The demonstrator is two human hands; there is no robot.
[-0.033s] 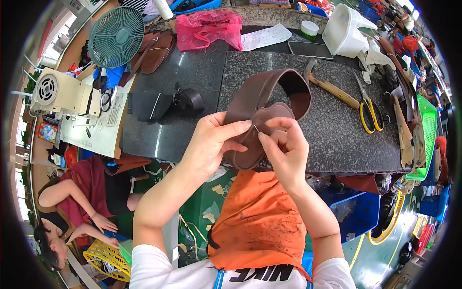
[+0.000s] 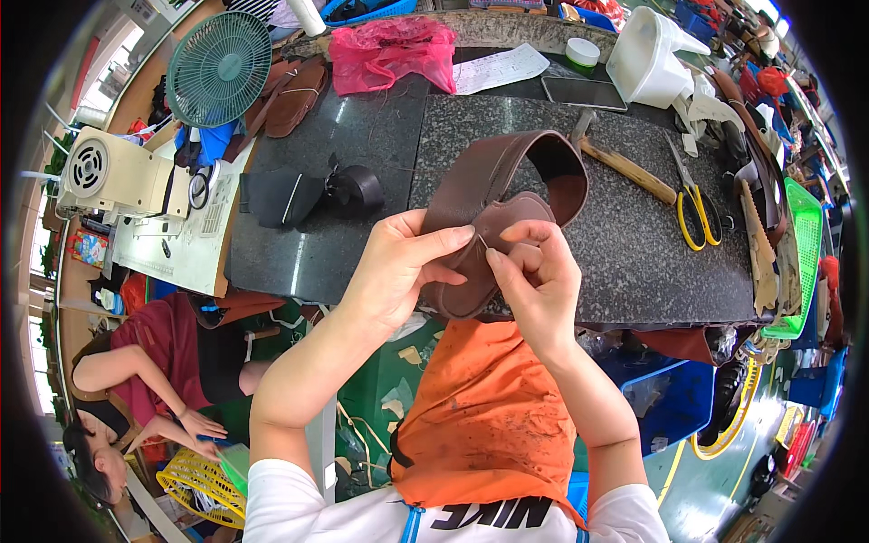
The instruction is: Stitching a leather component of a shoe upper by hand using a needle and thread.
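A brown leather piece, one end curving into a loop, is sitting over the middle of the tabletop's near edge. The left hand is clamping it, digits pressing on the leather. The right hand is pinching a thin pale strand, thumb and forefinger together. A wooden-handled hammer is lying to the right, yellow-handled scissors nearer the right edge. Black pieces are resting toward the left edge, and a pink bag is crumpling by the far edge.
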